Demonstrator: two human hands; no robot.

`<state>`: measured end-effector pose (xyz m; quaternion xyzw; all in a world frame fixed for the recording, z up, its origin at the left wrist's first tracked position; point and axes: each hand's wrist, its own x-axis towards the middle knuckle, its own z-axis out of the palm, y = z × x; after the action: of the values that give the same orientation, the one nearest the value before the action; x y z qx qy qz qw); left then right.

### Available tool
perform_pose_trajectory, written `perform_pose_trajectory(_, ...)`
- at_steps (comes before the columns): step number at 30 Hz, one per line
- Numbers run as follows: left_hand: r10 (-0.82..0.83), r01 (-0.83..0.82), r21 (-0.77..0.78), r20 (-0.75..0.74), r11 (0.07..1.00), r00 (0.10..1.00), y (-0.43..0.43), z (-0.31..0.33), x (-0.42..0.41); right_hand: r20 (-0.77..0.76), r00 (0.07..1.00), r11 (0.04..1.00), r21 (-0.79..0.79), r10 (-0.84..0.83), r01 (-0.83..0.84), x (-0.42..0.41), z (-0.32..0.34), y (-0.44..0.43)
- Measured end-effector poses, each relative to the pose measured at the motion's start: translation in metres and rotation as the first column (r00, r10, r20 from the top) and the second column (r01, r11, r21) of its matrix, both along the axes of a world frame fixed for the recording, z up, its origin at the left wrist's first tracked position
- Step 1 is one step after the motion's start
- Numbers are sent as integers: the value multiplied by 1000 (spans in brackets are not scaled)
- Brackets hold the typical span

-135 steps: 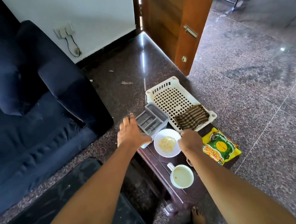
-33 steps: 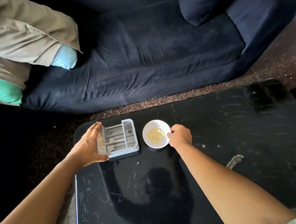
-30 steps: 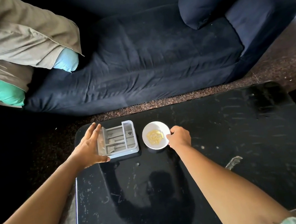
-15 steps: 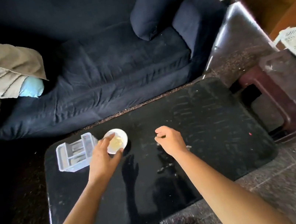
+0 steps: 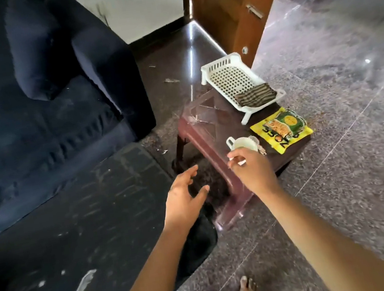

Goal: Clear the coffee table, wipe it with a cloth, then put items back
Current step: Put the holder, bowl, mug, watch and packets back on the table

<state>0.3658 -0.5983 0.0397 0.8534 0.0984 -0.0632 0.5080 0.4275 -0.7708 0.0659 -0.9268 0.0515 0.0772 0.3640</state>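
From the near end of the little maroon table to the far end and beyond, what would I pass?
White mug → brown striped folded cloth → bare far part of the white lattice plastic basket → brown wooden door.

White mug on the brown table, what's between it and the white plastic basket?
Nothing: the head view shows only bare brown tabletop between the white mug and the white plastic basket.

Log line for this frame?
left hand: open, empty | right hand: at mug, grip unclear | stool: mug, basket, cloth in basket, snack packet
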Motion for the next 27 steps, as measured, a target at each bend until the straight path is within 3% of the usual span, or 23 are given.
perform_pose_trajectory(6,-71,78,88,-89,993,994,-103,-17,80,18,998,982,-174,-68,70,68,-23,-92)
perform_pose_trajectory(9,5,10,104,-143,994,990,-139,-32,98,7,1000,964,-266,14,-12,86,-43,-100)
perform_pose_trajectory(16,151,-132,220,-73,967,986,-161,-54,114,-82,980,843,-500,181,-197,102,-71,-91)
perform_pose_trajectory(22,178,-179,189,23,965,984,-154,-60,114,-68,969,795,-559,238,-235,112,-78,-85)
perform_pose_trajectory(27,201,-202,139,19,970,979,-126,-56,100,-4,978,863,-468,210,-188,108,-77,-65)
